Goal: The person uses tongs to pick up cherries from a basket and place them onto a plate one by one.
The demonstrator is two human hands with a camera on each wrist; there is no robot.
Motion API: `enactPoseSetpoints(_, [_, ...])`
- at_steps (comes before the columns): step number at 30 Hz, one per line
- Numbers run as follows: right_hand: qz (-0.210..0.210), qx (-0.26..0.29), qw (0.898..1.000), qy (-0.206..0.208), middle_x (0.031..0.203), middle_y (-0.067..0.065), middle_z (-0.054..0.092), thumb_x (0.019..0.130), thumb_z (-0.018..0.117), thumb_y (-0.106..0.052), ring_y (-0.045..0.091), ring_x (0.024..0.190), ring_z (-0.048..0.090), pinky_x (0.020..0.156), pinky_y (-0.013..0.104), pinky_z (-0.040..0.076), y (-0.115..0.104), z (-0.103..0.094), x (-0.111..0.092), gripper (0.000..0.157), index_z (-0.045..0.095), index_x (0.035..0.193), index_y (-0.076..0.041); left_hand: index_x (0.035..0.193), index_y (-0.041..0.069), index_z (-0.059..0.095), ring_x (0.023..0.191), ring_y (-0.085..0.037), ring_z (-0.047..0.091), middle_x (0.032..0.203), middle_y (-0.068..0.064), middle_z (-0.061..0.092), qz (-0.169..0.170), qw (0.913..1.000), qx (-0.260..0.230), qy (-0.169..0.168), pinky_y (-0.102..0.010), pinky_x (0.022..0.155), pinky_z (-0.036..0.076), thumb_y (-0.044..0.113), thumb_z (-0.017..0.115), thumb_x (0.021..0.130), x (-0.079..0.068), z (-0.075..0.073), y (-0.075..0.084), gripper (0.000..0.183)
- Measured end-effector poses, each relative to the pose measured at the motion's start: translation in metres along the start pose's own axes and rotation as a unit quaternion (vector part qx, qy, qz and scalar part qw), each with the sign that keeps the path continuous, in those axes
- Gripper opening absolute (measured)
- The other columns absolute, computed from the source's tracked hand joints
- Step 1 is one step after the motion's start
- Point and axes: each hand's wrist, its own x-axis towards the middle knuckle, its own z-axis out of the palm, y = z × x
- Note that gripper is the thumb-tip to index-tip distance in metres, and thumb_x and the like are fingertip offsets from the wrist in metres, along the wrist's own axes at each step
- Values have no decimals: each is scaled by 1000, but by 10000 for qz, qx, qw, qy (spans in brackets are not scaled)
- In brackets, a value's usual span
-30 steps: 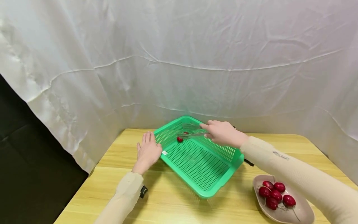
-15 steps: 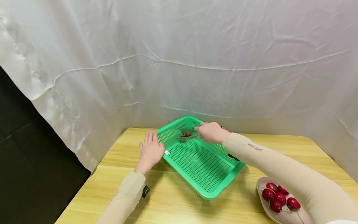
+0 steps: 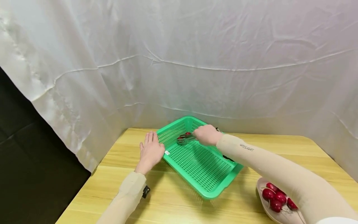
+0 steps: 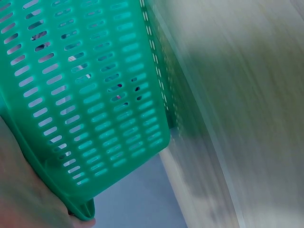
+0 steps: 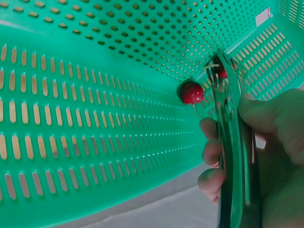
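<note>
My right hand [image 3: 207, 135] grips metal tongs [image 5: 232, 137] inside the green basket [image 3: 207, 169], at its far-left corner. The right wrist view shows the two tong arms squeezed close together, with a red cherry [image 5: 222, 71] at their tips, partly hidden by the tines. Another cherry [image 5: 191, 92] with a stem lies just beside the tongs on the basket floor. My left hand [image 3: 151, 151] rests with extended fingers on the basket's left rim; in the left wrist view, part of that hand [image 4: 23, 185] lies along the rim.
A pink dish [image 3: 282, 216] with several cherries [image 3: 275, 196] stands on the wooden table [image 3: 167, 205] at the right front, partly covered by my right sleeve [image 3: 268, 161]. A pale curtain [image 3: 195, 87] hangs behind the table.
My right hand has moved left and lower into the basket. The tong arms, spread apart earlier, have come together around a cherry. My left hand stays on the rim.
</note>
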Motion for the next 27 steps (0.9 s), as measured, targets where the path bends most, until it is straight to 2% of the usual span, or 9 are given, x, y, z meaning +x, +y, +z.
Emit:
enactPoseSetpoints(9, [-24, 103, 9999, 51, 123, 7, 67, 96, 64, -17, 24, 108, 65, 76, 38, 57, 6, 6, -7, 36, 65, 131, -11, 156, -2, 13, 149, -36, 3, 162, -19, 6, 7, 10000, 11, -56, -64, 113, -1, 29, 35, 100, -1, 7, 0, 68])
enactPoseSetpoints(15, [-6, 121, 9993, 344, 123, 8, 67, 98, 62, -17, 26, 108, 64, 61, 37, 54, 11, -4, -21, 35, 65, 132, -11, 155, -3, 14, 149, -35, 4, 162, -19, 7, 51, 10000, -7, 40, -64, 113, -1, 29, 37, 100, 3, 8, 0, 68])
enactPoseSetpoints(21, [-87, 58, 9979, 643, 114, 9, 69, 95, 65, -18, 26, 100, 66, 51, 34, 50, 17, -9, -39, 37, 65, 132, -11, 155, -3, 13, 149, -35, 4, 163, -19, 7, 41, 10000, 1, 16, -65, 113, 0, 29, 35, 99, 3, 7, -1, 68])
enactPoseSetpoints(27, [-285, -30, 9921, 1221, 105, 9, 68, 93, 67, -15, 24, 84, 67, 44, 30, 45, 23, -12, -58, 37, 66, 130, -10, 155, -3, 13, 149, -35, 3, 162, -20, 7, 74, 10000, -34, 9, -66, 113, 0, 28, 35, 99, 5, 6, -2, 68])
